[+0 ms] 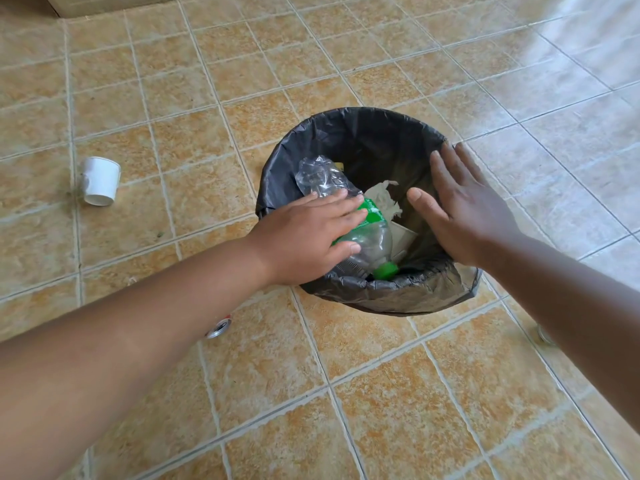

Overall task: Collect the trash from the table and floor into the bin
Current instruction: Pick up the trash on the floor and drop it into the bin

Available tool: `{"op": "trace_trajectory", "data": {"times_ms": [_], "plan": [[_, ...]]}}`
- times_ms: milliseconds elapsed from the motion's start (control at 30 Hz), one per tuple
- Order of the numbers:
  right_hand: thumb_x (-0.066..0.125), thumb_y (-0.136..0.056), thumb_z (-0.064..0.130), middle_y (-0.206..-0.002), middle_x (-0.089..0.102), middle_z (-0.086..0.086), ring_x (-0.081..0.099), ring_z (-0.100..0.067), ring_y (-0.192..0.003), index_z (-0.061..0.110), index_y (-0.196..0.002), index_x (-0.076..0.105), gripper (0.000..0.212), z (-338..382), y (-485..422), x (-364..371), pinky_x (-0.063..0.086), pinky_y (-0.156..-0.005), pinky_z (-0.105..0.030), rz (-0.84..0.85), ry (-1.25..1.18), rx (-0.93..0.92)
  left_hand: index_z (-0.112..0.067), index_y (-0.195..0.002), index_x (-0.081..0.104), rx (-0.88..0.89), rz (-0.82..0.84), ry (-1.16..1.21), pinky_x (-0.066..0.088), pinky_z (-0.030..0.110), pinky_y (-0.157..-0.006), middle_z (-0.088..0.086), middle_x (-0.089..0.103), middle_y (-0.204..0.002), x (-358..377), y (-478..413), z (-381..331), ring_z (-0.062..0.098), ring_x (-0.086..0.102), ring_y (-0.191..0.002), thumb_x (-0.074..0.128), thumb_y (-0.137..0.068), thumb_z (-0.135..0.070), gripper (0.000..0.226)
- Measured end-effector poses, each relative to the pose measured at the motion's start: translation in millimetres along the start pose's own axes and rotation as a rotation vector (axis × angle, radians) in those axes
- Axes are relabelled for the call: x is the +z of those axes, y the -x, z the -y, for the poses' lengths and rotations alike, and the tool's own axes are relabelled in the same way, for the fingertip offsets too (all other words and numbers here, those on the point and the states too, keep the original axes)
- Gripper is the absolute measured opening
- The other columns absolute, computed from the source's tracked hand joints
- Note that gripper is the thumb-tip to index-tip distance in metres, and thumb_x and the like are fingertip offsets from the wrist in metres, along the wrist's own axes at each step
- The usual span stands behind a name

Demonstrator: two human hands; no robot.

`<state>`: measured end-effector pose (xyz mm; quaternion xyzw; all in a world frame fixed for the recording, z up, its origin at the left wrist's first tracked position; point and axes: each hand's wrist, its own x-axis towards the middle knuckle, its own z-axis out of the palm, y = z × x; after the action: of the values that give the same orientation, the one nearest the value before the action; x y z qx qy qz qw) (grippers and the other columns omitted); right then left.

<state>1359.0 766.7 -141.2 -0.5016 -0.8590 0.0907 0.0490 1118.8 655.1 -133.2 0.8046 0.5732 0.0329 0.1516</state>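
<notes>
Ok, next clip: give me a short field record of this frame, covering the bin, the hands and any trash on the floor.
bin: black-lined bin, standing on the tiled floor
in bin: plastic bottle, clear, green label and cap; crumpled paper
left hand: fingers laid straight on the bottle
right hand: open, fingers spread, over the bin's right rim, holding nothing
on floor: white cup on its side, left of the bin; can, partly hidden by the left forearm
unclear: small object beside the right forearm
</notes>
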Motion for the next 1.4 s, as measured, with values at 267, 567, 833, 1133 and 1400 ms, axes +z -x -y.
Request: {"op": "trace_trajectory", "data": {"times_ms": [267, 567, 833, 1133, 1400], "plan": [[0.019, -0.100, 0.057, -0.165, 0.026, -0.010, 0.001, -0.025, -0.156, 0.012, -0.155, 0.036, 0.074, 5.9, 13.0, -9.3, 0.002, -0.126, -0.049, -0.186, -0.012, -0.075, -0.024, -0.158, 0.023, -0.012, 0.049, -0.078, 0.003, 0.039, -0.126, -0.005, 0.009, -0.167, 1.1, -2.5, -2.4, 0.012, 0.000, -0.154, 0.024, -0.105, -0.048, 0.058], [0.027, -0.105, 0.049, -0.161, 0.029, -0.020, 0.013, -0.033, -0.155, -0.001, -0.152, 0.035, 0.069, 62.8, 64.0, -5.6, 0.022, -0.122, -0.056, -0.202, -0.064, -0.701, -0.004, -0.142, 0.050, -0.081, -0.550, 0.359, 0.030, 0.031, -0.119, 0.012, 0.048, -0.149, -14.3, 24.0, 22.0, 0.021, 0.041, -0.142, 0.053, -0.100, -0.009, 0.042], [0.023, -0.106, 0.057, -0.169, 0.005, -0.011, 0.002, -0.028, -0.156, 0.009, -0.161, 0.009, 0.074, 70.7, 76.4, 18.2, 0.017, -0.125, -0.050, 0.003, 0.248, -0.839, -0.012, -0.144, 0.050, -0.707, -0.421, 0.297, 0.037, 0.033, -0.105, 0.014, 0.052, -0.144, 37.7, 87.2, 125.8, 0.031, 0.049, -0.132, 0.056, -0.100, -0.031, 0.048], [0.023, -0.106, 0.056, -0.169, 0.007, -0.011, 0.004, -0.028, -0.156, 0.008, -0.160, 0.009, 0.073, 69.5, 75.5, 21.2, 0.020, -0.124, -0.050, -0.004, 0.243, -0.822, -0.006, -0.148, 0.027, -1.202, 0.228, 0.271, 0.050, 0.037, -0.078, 0.022, 0.056, -0.134, 117.1, 145.4, 145.5, 0.038, 0.060, -0.112, 0.066, -0.089, -0.050, 0.084], [0.029, -0.106, 0.053, -0.167, 0.014, -0.013, 0.010, -0.029, -0.155, 0.006, -0.159, 0.016, 0.072, 68.9, 74.8, 20.7, 0.023, -0.124, -0.048, -0.031, 0.196, -0.836, -0.017, -0.157, 0.001, -1.252, 0.143, 0.469, 0.061, 0.049, -0.065, 0.026, 0.054, -0.129, 129.6, 130.8, 136.0, 0.040, 0.071, -0.076, 0.065, -0.092, -0.014, 0.091]]}}
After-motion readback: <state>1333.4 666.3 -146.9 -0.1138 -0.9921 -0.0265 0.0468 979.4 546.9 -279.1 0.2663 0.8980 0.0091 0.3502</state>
